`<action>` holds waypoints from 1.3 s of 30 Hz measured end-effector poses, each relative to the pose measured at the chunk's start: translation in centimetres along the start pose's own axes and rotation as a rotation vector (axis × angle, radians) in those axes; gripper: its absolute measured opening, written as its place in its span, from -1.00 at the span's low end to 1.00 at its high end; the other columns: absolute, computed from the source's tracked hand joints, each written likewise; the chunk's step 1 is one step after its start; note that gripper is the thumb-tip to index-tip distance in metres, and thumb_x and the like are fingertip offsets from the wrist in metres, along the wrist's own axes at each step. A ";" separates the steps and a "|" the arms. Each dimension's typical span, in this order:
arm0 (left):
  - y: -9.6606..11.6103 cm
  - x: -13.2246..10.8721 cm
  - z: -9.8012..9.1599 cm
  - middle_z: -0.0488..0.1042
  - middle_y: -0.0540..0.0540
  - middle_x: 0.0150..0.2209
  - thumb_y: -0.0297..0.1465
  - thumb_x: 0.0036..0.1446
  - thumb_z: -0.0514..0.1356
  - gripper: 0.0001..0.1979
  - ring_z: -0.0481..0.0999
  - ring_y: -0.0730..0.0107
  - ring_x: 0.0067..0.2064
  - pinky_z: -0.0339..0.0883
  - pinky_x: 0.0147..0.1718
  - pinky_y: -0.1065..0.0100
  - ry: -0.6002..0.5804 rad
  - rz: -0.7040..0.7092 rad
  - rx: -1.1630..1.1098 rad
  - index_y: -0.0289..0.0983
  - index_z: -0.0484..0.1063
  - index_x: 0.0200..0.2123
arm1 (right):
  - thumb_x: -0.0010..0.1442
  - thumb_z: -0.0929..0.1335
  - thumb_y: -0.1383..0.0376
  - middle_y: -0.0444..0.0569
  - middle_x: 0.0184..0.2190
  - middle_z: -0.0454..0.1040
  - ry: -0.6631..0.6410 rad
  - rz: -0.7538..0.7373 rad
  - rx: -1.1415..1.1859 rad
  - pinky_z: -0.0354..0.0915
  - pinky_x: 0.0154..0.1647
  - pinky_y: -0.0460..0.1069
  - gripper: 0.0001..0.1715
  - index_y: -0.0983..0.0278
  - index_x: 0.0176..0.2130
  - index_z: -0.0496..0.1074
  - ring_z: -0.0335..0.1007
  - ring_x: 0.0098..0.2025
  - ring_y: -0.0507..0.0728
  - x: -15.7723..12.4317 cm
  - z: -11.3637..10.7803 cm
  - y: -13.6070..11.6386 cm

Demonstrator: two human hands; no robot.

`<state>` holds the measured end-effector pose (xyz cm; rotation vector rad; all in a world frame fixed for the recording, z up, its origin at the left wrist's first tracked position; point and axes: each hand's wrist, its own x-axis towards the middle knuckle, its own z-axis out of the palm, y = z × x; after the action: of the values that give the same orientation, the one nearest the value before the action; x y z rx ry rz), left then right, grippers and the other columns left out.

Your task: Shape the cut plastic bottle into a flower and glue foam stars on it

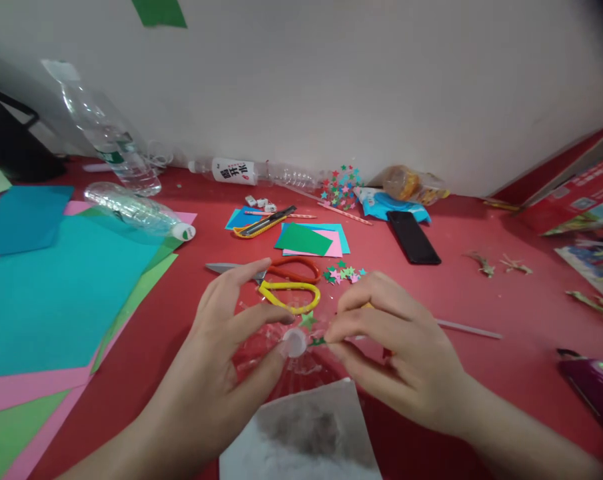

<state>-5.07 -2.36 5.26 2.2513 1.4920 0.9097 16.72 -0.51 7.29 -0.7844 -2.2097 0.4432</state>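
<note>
Working at the red table (511,300), we curl our left hand (226,357), though whether it grips we can't say, opposite our right hand (401,347). Between them, well in from the back edge, sit a clear plastic piece (304,367), its white cap (295,343) and the green scrap (317,341) our right fingertips pinch.

Whitish round piece (295,343), green star (308,321) beside

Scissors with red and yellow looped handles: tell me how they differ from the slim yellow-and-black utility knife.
The scissors have two looped handles; the utility knife has one straight body. The scissors lie nearer, partly hidden by the left hand; the utility knife lies farther back, in plain view. The scissors look larger than the utility knife. Both lie flat and show yellow parts.
</note>
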 end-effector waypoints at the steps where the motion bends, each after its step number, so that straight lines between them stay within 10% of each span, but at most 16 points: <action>1: 0.0 0.0 0.1 0.24 -0.04 0.25 -0.30 0.16 0.16 -0.85 0.27 0.00 0.24 0.33 0.08 -0.11 -0.019 -0.007 -0.013 -0.04 0.51 -0.21 | 0.22 0.32 0.46 -0.10 -0.34 0.39 -0.005 -0.006 -0.002 0.25 -0.27 -0.06 -0.89 0.31 -0.33 0.43 0.27 -0.29 -0.02 0.0 0.0 0.0; 39: 0.1 0.2 1.8 0.45 -0.12 0.03 -0.65 0.12 0.13 -0.76 0.45 0.22 0.07 0.41 -0.01 0.13 0.162 0.229 -0.023 -0.19 0.42 -0.29 | 0.21 0.31 0.48 -0.04 -0.39 0.47 0.059 -0.114 -0.177 0.30 -0.29 0.02 -0.90 0.32 -0.32 0.39 0.31 -0.31 0.07 -0.6 2.7 0.6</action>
<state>-3.79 -2.03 4.00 2.4174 1.2950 1.1946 15.27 -0.69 4.82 -0.7486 -2.2458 0.1672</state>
